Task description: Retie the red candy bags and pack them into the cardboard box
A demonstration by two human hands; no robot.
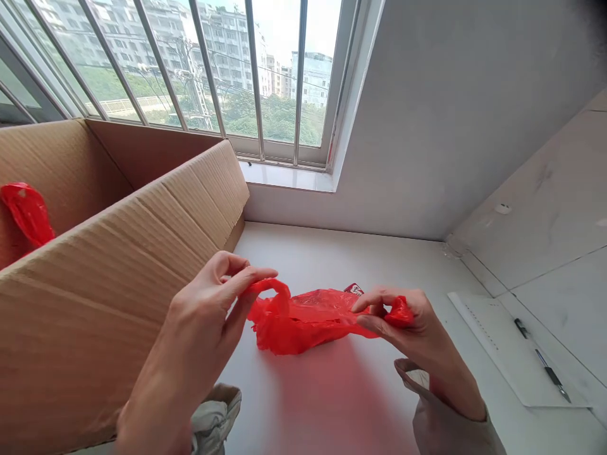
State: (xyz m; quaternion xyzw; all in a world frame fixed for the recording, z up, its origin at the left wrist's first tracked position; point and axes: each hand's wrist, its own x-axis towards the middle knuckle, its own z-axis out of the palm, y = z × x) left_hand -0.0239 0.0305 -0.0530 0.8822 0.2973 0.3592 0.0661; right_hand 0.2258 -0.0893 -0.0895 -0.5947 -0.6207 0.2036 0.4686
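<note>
A thin red plastic bag (308, 316) is stretched between my two hands, just over the white tabletop. My left hand (208, 309) pinches one handle loop of it between thumb and fingers. The other side of the bag is gripped by my right hand (403, 322), with a bunched bit of red plastic poking out above the thumb. Behind the bag, a small dark red item with white print (354, 289) peeks out; most of it is hidden, and I cannot tell whether it is inside the bag.
A large open cardboard box (142, 234) stands at the left, with another red plastic bag (29, 212) inside. On the right lie a sheet of paper (497, 354), a pen (552, 376) and its cap (521, 328). A barred window (256, 82) is behind the table.
</note>
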